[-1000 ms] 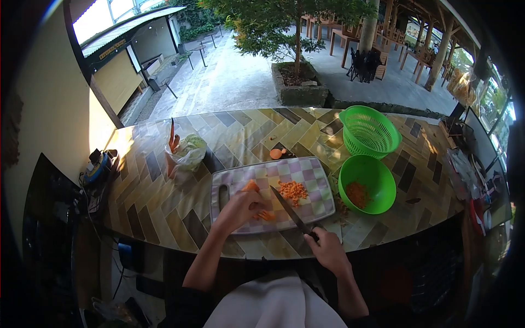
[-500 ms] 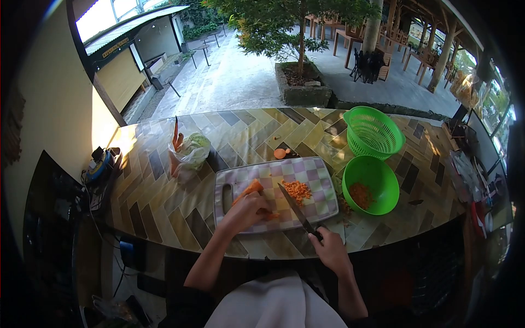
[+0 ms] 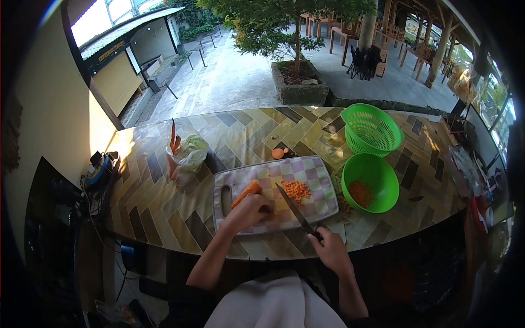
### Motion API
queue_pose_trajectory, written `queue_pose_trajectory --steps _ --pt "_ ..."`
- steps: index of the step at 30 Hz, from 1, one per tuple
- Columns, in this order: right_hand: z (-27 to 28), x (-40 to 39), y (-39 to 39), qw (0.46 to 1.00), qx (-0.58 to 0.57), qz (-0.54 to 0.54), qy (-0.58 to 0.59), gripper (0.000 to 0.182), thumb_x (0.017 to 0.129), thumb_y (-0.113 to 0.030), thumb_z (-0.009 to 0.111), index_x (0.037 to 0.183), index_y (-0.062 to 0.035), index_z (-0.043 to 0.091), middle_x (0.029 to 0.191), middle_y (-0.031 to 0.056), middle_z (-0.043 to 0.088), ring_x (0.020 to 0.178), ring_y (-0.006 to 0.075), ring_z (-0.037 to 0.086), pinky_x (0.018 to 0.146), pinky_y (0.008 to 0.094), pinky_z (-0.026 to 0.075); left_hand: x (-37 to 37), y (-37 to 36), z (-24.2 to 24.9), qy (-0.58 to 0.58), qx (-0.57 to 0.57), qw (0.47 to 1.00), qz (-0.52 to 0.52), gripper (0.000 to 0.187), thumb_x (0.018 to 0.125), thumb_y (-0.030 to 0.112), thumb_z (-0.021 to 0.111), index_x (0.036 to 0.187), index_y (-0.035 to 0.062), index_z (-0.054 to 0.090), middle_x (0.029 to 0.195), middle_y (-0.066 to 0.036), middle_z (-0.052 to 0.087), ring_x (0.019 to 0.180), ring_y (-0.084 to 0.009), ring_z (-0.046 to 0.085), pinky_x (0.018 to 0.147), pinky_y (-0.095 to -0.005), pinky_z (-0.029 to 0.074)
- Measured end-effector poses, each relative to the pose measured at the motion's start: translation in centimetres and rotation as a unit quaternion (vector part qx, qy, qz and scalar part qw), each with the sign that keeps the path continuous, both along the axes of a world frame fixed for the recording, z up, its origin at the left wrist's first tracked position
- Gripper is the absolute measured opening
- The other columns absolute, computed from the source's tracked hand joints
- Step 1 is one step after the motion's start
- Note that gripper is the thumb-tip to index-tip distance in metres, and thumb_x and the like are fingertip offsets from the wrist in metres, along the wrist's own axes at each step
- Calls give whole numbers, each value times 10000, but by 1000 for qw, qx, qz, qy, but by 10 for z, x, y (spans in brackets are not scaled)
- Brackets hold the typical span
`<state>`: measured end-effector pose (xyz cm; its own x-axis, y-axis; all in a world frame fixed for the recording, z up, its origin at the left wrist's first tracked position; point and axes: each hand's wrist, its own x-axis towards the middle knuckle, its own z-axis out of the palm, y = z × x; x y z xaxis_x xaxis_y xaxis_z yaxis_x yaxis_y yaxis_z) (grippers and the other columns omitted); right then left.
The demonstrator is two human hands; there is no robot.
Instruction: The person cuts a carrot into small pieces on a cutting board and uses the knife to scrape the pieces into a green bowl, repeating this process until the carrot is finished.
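At the left end of the table (image 3: 147, 199), a blue item (image 3: 97, 170) sits among cables near the wall (image 3: 54, 93). Further right, a clear bag (image 3: 188, 159) lies on the table, with something pale green showing in it and carrots (image 3: 174, 143) at its left side. Next comes the board (image 3: 321, 174), its handle slot toward the left. A carrot piece (image 3: 249, 191) lies slanted on its left half, just beyond the left hand (image 3: 249, 212). That hand is over the board with fingers bent down and drawn together; a little orange shows by the fingertips, but the view does not show how firmly they hold it. Diced carrot (image 3: 296, 190) is heaped right of centre, just beside the tip of the knife (image 3: 295, 207). The right hand (image 3: 330, 247), at the board's near edge, is closed around the knife's handle, the blade pointing away and leftward over the board. Carrot rounds (image 3: 278, 153) lie on the table just past the board's far edge. To its right, a green bowl (image 3: 386, 188) holds some orange bits, and a green basket (image 3: 372, 131) stands tilted just behind it.
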<state>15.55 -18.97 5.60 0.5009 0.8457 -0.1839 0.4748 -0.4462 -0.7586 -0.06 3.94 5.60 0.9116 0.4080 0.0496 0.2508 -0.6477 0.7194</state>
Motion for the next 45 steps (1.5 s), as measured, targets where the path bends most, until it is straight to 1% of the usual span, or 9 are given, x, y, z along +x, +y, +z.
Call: queue_pose_trajectory --steps 5,8,14,17,20,26,32,35,45 --pt "-3 -2 1 1000 5 8 -7 349 952 -304 612 994 41 636 713 234 634 703 412 630 631 461 454 -1 4 2 1 -1 1000 -15 113 767 15 675 867 -36 689 809 -151 699 756 -293 675 735 -358 516" --pt "-3 -2 1 1000 2 5 6 355 952 -307 613 1002 44 637 727 241 637 712 415 632 634 461 456 0 8 -3 32 39 997 -53 143 803 79 688 930 12 685 907 -125 664 918 -292 643 852 -374 486" --pt "-5 -2 0 1000 18 9 -10 350 949 -300 619 1004 45 635 709 242 627 704 415 628 629 465 452 0 2 -21 -7 155 985 -79 212 840 90 620 1037 13 614 982 -135 598 1072 -305 558 967 -401 415" --pt "6 -3 1 1000 -12 6 2 353 949 -302 617 1008 45 635 728 249 632 732 424 633 647 470 460 3 8 -16 -57 147 985 -75 202 850 72 608 1041 6 595 959 -136 615 1007 -318 580 928 -406 442" --pt "8 -4 0 1000 -16 3 1 354 950 -305 612 1007 43 636 758 258 641 772 434 637 671 476 469 13 4 -5 -56 68 996 17 145 853 57 605 983 -6 602 935 -148 628 951 -335 592 891 -406 465" --pt "-3 -7 0 999 3 13 -31 348 954 -303 603 1003 40 635 781 263 647 807 441 639 693 491 476 25 -6 -32 -53 113 988 94 99 835 44 625 871 -36 670 918 -170 659 948 -347 606 874 -415 476" --pt "-3 -17 3 997 -4 13 -76 343 965 -307 583 974 33 627 792 262 653 795 448 640 688 511 483 17 -8 -33 -87 88 986 111 205 755 39 679 942 -26 730 899 -176 697 897 -324 651 842 -392 492" --pt "-2 -20 5 995 -12 10 -99 340 971 -310 573 964 27 617 780 259 654 788 449 641 689 520 486 17 -6 -36 -82 70 989 101 171 799 80 681 927 -21 734 928 -180 680 944 -347 630 864 -421 487" --pt "-3 -14 4 992 -25 17 -124 329 989 -319 539 963 5 590 750 254 650 774 451 643 681 542 484 28 -16 -45 -103 105 974 171 156 751 34 697 893 8 758 888 -159 705 875 -326 669 846 -396 514"
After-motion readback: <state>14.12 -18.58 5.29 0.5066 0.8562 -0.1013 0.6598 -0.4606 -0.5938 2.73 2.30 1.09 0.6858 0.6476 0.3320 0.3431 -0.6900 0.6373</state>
